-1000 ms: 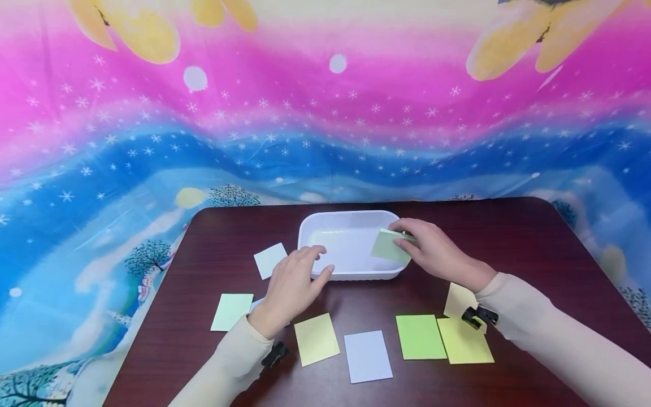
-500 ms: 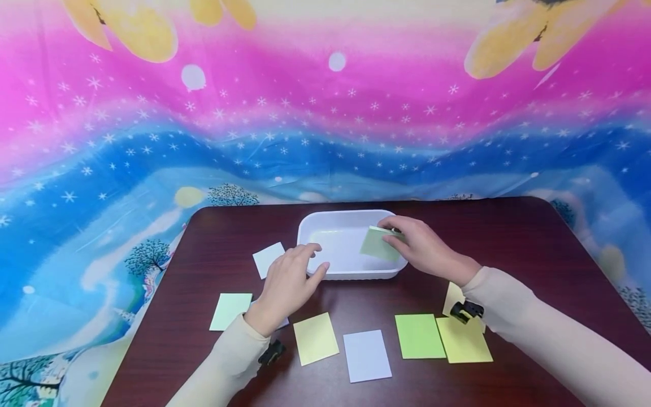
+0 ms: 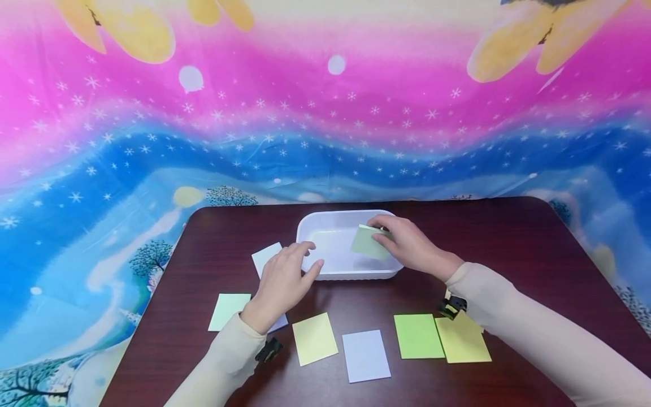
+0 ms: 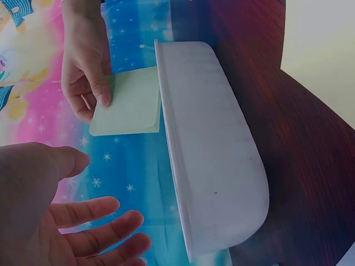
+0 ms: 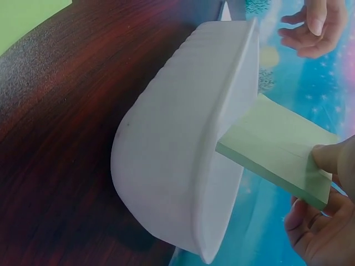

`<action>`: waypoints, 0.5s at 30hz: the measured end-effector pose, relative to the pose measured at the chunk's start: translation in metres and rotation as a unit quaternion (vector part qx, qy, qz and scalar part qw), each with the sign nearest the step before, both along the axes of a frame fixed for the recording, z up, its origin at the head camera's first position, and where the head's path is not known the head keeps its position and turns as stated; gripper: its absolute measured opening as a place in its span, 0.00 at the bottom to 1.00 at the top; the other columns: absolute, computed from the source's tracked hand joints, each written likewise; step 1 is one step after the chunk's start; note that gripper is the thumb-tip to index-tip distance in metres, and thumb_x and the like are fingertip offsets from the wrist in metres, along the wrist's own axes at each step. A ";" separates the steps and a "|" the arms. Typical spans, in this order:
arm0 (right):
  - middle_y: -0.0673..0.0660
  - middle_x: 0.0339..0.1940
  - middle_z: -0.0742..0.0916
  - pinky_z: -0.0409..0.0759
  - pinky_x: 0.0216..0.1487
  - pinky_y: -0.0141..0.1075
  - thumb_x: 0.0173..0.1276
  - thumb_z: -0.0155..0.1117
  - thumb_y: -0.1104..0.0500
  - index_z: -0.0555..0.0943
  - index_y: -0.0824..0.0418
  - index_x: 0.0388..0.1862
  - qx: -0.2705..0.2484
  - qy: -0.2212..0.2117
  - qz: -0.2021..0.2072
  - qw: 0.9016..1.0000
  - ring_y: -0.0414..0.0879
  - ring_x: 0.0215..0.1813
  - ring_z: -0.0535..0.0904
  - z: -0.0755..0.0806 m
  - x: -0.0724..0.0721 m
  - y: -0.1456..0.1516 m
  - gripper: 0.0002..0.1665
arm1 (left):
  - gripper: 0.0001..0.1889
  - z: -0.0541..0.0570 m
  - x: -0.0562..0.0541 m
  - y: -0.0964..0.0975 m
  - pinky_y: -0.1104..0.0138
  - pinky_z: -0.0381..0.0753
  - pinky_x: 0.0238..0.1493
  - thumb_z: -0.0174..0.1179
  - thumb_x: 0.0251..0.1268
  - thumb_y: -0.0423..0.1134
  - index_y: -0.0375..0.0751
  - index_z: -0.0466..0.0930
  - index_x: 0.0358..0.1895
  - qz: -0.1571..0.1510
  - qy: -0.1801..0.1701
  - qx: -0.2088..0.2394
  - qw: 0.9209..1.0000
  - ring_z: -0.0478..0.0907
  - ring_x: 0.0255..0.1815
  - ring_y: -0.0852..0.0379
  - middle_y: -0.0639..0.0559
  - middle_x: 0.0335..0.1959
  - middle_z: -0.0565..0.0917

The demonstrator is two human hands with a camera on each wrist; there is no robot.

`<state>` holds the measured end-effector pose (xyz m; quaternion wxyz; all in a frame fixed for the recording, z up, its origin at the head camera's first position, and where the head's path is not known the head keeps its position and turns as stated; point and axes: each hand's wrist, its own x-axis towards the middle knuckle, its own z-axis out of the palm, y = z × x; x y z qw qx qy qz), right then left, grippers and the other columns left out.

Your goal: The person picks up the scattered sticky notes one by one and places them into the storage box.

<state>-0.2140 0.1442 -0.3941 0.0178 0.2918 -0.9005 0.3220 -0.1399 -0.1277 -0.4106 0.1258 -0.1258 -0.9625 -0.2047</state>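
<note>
My right hand (image 3: 414, 249) pinches a pale green sticky note pad (image 3: 367, 242) between thumb and fingers, over the right part of a white plastic tray (image 3: 351, 276). In the right wrist view the pad (image 5: 272, 141) is tilted, its lower end just over the tray's rim. My left hand (image 3: 282, 278) hovers by the tray's left end, fingers relaxed and holding nothing. Seen from the left wrist, that hand (image 4: 72, 216) has its thumb and fingers spread apart, clear of the tray's wall (image 4: 213, 149).
On the dark wooden table (image 3: 519, 254) lie more note pads: white (image 3: 264, 259), mint (image 3: 229, 311), light yellow (image 3: 315, 339), lavender (image 3: 366, 356), bright green (image 3: 419, 337) and yellow (image 3: 464, 342). My left wrist partly covers another bluish pad (image 3: 279, 323). A patterned cloth (image 3: 325, 113) hangs behind.
My right hand has moved left with the pale green pad, from the tray's right end further over its inside. My left hand has shifted very slightly left, its fingers still relaxed.
</note>
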 end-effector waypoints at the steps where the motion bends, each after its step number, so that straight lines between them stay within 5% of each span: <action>1: 0.57 0.49 0.88 0.82 0.49 0.45 0.72 0.64 0.64 0.82 0.61 0.56 0.002 0.000 -0.001 1.000 0.47 0.44 0.81 -0.001 -0.001 -0.002 0.14 | 0.19 0.000 0.000 0.000 0.55 0.83 0.40 0.63 0.69 0.51 0.46 0.82 0.57 0.002 -0.001 0.000 1.000 0.85 0.41 0.51 0.49 0.45 0.88; 15: 0.56 0.49 0.89 0.82 0.50 0.46 0.73 0.63 0.64 0.83 0.60 0.54 0.009 0.005 0.004 1.000 0.48 0.47 0.83 -0.006 -0.011 -0.018 0.12 | 0.18 -0.003 -0.005 -0.002 0.55 0.83 0.39 0.62 0.70 0.51 0.46 0.82 0.56 0.018 -0.010 0.004 1.000 0.84 0.37 0.51 0.48 0.44 0.88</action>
